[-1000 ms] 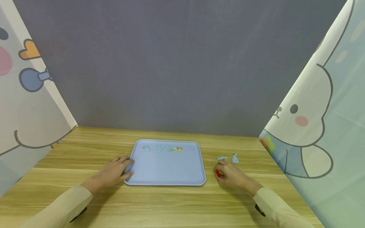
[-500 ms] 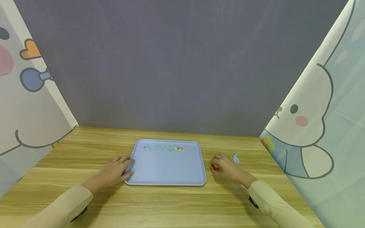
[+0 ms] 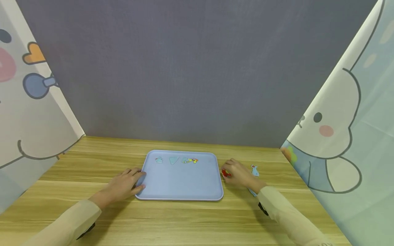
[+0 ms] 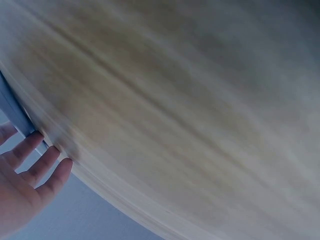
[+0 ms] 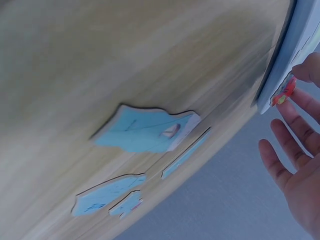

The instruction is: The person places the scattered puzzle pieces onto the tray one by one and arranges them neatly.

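My right hand (image 3: 238, 174) pinches a red jigsaw piece (image 3: 225, 173) between thumb and fingertips, beside the right rim of a pale blue tray (image 3: 181, 182). In the right wrist view, thumb and index finger hold that piece (image 5: 285, 91) near the tray wall, with the other fingers spread. My left hand (image 3: 124, 182) rests at the tray's left rim; the left wrist view shows its fingers touching the edge. Along the tray's far side lie a small blue piece (image 3: 159, 160), a triangular blue piece (image 3: 173, 160) and some joined yellow-and-blue pieces (image 3: 190, 160).
Right of the tray, a blue piece with a red spot (image 3: 254, 170) lies on the wooden table (image 3: 172, 222). Another blue piece (image 3: 252, 192) is partly hidden by the right forearm. The right wrist view shows several loose pieces (image 5: 145, 129). A grey panel (image 3: 184, 75) stands behind.
My right hand has moved left with the red jigsaw piece, from among the loose pieces to the tray's right rim. The left hand has stayed at the left rim.
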{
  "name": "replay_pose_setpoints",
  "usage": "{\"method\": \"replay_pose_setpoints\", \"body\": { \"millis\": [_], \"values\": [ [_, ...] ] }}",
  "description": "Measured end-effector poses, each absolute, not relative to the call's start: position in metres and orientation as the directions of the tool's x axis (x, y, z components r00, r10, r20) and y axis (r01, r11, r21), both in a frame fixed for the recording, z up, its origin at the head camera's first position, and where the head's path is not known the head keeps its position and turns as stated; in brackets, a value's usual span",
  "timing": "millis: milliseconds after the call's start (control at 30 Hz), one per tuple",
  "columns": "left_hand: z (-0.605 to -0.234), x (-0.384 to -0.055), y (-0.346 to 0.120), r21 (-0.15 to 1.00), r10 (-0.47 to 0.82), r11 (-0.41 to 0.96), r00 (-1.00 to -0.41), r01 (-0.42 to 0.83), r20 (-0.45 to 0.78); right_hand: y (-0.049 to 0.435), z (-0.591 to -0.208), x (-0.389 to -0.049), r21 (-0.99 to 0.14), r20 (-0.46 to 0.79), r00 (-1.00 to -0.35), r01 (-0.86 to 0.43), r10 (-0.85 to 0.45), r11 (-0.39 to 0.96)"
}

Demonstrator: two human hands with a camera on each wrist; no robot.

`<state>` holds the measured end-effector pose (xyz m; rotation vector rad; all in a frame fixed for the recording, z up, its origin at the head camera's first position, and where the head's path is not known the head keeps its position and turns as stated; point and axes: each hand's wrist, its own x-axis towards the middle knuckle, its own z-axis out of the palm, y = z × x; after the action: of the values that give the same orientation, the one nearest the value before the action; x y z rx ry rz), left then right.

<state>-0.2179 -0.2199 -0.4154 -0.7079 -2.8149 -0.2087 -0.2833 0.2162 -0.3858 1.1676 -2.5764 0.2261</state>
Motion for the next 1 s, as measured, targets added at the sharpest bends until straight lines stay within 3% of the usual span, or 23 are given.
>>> {"method": "replay_pose_setpoints", "body": {
  "millis": [233, 500, 1000],
  "values": [
    [-0.415, -0.217, -0.220, 0.084, 0.449, 0.872, -0.855, 0.483, 0.258, 0.207, -0.385, -0.295, -0.034, 0.297, -0.661, -0.729, -0.689, 0.684],
    [-0.415, -0.216, -0.219, 0.082, 0.452, 0.870, -0.853, 0.486, 0.262, 0.196, -0.385, -0.308, -0.016, 0.278, -0.656, -0.733, -0.701, 0.680],
    [-0.413, -0.217, -0.219, 0.080, 0.460, 0.865, -0.845, 0.496, 0.273, 0.172, -0.385, -0.327, -0.009, 0.147, -0.740, -0.664, -0.656, 0.748]
  ]
}}
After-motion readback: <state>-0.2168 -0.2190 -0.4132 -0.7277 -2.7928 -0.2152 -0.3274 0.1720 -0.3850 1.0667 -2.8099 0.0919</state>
